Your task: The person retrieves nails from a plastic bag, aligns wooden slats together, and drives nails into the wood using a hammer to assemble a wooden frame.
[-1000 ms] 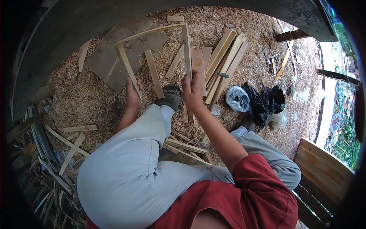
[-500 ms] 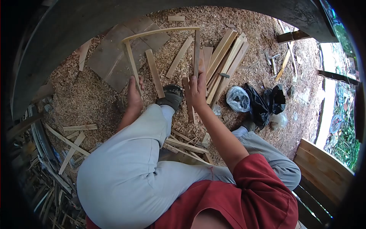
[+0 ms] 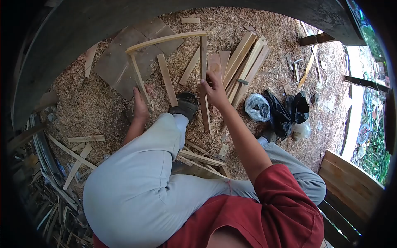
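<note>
Wooden frame (image 3: 165, 39) raised beyond shoe (image 3: 185, 106). Left hand (image 3: 141, 106) cradles one leg (image 3: 138, 73) near its end, left of shoe; right hand (image 3: 216, 94) pinches other leg (image 3: 203, 58), right of shoe. Best: light, even support, corners untwisted.

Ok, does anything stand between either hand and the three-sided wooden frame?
Nothing visible does. The left hand and right hand already hold the wooden frame, one on each leg. The loose slat seen between the legs lies beyond, not between hand and frame.
</note>
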Available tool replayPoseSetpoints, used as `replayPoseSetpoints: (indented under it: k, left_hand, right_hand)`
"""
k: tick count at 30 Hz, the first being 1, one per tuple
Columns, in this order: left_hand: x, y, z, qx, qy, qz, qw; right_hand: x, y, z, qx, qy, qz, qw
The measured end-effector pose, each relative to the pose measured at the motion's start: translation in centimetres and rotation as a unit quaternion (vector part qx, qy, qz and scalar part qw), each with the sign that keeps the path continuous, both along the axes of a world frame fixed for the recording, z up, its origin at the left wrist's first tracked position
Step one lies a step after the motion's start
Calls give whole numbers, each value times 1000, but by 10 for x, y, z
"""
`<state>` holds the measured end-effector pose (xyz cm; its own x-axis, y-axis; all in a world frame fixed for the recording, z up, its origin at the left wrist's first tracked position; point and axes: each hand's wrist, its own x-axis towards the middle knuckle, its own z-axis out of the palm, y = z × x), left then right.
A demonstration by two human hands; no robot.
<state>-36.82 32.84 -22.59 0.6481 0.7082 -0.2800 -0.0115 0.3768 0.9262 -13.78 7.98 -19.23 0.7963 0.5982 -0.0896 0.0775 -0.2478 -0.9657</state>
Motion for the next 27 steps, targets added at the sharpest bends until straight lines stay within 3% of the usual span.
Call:
replayPoseSetpoints:
  k: [1,5,8,13,18,20,22,23,24,25,27]
  left_hand:
    - [-2,3,-2,69,24,-18,997]
    - [-3,4,3,32,20,-4,999]
    - [-4,11,-4,40,-18,-28,999]
    - [-4,13,-24,58,97,15,994]
    - [-17,22,-39,36,126,40,991]
    - [-27,24,-44,18,152,41,987]
    - [-50,34,-71,224,232,-58,945]
    - [-53,34,-72,224,233,-58,944]
    - [-45,30,-52,67,137,26,988]
    - [-44,30,-45,-92,35,109,989]
    - [-46,34,-37,-103,18,117,988]
  right_hand:
    - [2,0,1,-7,-3,18,1000]
    - [6,-1,-2,-63,-54,53,995]
    - [4,0,1,-74,-27,43,996]
    - [-1,-1,3,-77,-57,38,995]
    - [-6,12,-4,-69,-70,50,994]
    - [-11,21,0,-26,-63,5,998]
    - [-8,28,-4,-37,-106,17,994]
    - [-6,31,-7,-47,-150,28,987]
    - [-5,33,-10,-47,-149,29,987]
    - [-4,35,-14,-33,-146,31,988]
    - [-3,38,-19,-18,-140,35,989]
